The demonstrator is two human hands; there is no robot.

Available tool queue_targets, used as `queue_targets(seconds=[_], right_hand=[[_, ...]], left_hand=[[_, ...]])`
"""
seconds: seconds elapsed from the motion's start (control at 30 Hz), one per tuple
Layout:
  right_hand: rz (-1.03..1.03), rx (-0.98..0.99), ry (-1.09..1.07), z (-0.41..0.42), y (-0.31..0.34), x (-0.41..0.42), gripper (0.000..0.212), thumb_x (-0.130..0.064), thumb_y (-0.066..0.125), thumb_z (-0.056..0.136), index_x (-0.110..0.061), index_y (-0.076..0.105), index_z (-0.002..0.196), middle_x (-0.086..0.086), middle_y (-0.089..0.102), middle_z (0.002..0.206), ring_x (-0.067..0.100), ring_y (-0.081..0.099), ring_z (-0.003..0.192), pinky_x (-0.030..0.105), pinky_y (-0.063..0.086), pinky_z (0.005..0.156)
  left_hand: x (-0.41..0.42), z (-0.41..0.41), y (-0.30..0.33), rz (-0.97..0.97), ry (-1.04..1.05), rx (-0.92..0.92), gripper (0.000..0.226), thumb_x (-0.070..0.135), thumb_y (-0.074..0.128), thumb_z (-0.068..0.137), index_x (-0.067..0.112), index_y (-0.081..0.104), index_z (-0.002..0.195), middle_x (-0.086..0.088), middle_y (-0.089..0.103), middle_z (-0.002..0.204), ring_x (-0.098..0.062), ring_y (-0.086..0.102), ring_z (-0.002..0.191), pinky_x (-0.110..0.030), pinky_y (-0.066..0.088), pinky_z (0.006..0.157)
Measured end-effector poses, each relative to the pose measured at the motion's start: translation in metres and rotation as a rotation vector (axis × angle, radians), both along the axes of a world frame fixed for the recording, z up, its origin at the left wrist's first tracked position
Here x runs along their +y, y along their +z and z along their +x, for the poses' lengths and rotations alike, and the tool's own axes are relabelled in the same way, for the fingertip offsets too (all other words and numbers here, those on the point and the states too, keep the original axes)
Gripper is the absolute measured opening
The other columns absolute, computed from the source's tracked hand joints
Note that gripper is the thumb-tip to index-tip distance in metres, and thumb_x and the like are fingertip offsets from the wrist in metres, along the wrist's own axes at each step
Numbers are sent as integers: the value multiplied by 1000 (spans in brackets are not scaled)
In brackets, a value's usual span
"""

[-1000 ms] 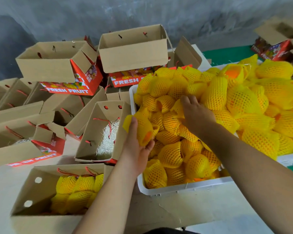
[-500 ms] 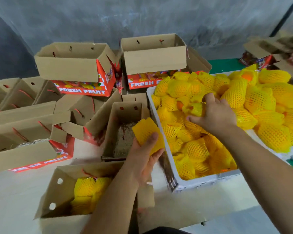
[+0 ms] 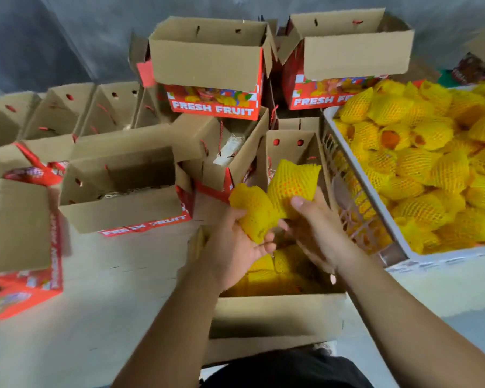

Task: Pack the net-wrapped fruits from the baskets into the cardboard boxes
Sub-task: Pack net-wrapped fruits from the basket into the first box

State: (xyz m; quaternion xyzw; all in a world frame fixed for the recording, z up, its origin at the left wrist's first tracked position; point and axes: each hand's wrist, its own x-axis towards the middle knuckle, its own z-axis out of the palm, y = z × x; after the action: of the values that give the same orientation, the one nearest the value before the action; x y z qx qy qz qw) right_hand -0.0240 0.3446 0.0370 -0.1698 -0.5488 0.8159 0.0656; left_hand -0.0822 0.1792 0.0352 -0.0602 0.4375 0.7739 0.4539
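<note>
My left hand grips a fruit in yellow foam net. Beside it, my right hand holds a second net-wrapped fruit, orange showing through its mesh. Both hands hover over the open cardboard box nearest me, which has several yellow-netted fruits inside, partly hidden by my wrists. To the right stands a white plastic basket heaped with several more netted fruits.
Several open cardboard boxes with red "FRESH FRUIT" print crowd the pale table at left and back, two stacked higher. One box left of my hands holds straw padding. A grey wall rises behind.
My right hand has left the basket with a fruit and come beside the left hand. Both fruits now sit over the near box. The view has tilted down and right.
</note>
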Motion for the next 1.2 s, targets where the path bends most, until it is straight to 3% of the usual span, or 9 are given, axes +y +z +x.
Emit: queue_targets(seconds=[0.07, 0.17, 0.23, 0.3, 0.5, 0.63, 0.77, 1.03, 1.2], right_hand=[[-13, -60, 35, -3, -8, -18, 55, -32, 73, 73, -29, 57, 125, -1, 72, 115, 13, 71, 105, 27, 58, 76], [211, -157, 19, -1, -23, -33, 59, -38, 75, 70, -24, 58, 125, 3, 74, 107, 15, 72, 96, 27, 58, 75], [398, -233, 75, 8, -36, -36, 52, -35, 77, 74, -26, 59, 121, -3, 76, 100, 12, 72, 93, 22, 55, 73], [563, -365, 169, 21, -51, -34, 52, -37, 80, 72, -28, 57, 118, -2, 75, 99, 14, 71, 94, 32, 56, 79], [770, -677, 254, 12, -77, -35, 81, -42, 90, 63, -26, 38, 122, -4, 63, 102, 16, 61, 95, 39, 53, 87], [828, -791, 348, 4, -89, -38, 85, -27, 88, 75, -18, 28, 135, 8, 58, 120, 27, 59, 107, 37, 49, 88], [1045, -719, 420, -3, -82, -36, 62, -15, 76, 83, -23, 40, 133, 16, 27, 154, 33, 55, 119, 34, 46, 100], [1710, -711, 791, -23, -71, -45, 72, -28, 50, 104, -47, 7, 159, -1, 23, 156, 35, 19, 147, 45, 32, 116], [1262, -515, 817, -3, -59, -37, 94, -15, 69, 94, -39, 8, 161, 7, 19, 149, 39, 34, 141, 36, 28, 120]], left_hand=[[-25, -7, -8, 32, 76, -103, 32, 21, 50, 96, 10, 60, 125, -14, 64, 122, -27, 62, 90, -44, 53, 83], [-47, -8, -22, -190, 62, 81, 40, 2, 59, 96, 17, 54, 133, -10, 65, 132, -32, 64, 119, -54, 56, 95], [-57, -6, -28, -462, -38, 228, 50, 7, 69, 92, 23, 51, 135, -7, 62, 126, -26, 65, 112, -41, 60, 90], [-56, -1, -36, -747, -186, 479, 60, 14, 72, 88, 25, 42, 139, -4, 55, 121, -24, 62, 103, -28, 59, 81], [-19, 0, -60, -1463, -688, 1261, 49, 11, 44, 101, 23, 28, 146, -15, 39, 148, -41, 42, 132, -46, 37, 109], [-26, 2, -68, -1463, -708, 1410, 49, 22, 56, 98, 21, 38, 142, -10, 43, 140, -33, 41, 127, -43, 37, 104], [-32, 0, -65, -1125, -896, 1328, 19, 33, 56, 101, 20, 66, 111, -7, 70, 112, -34, 66, 106, -40, 54, 85], [-13, -18, -64, -1589, -1165, 1266, 39, 26, 52, 101, 20, 60, 138, -4, 56, 150, -30, 43, 144, -42, 27, 119], [-9, -19, -44, -1415, -1075, 1228, 27, 27, 50, 104, 18, 68, 121, -7, 70, 125, -31, 66, 113, -41, 50, 84]])
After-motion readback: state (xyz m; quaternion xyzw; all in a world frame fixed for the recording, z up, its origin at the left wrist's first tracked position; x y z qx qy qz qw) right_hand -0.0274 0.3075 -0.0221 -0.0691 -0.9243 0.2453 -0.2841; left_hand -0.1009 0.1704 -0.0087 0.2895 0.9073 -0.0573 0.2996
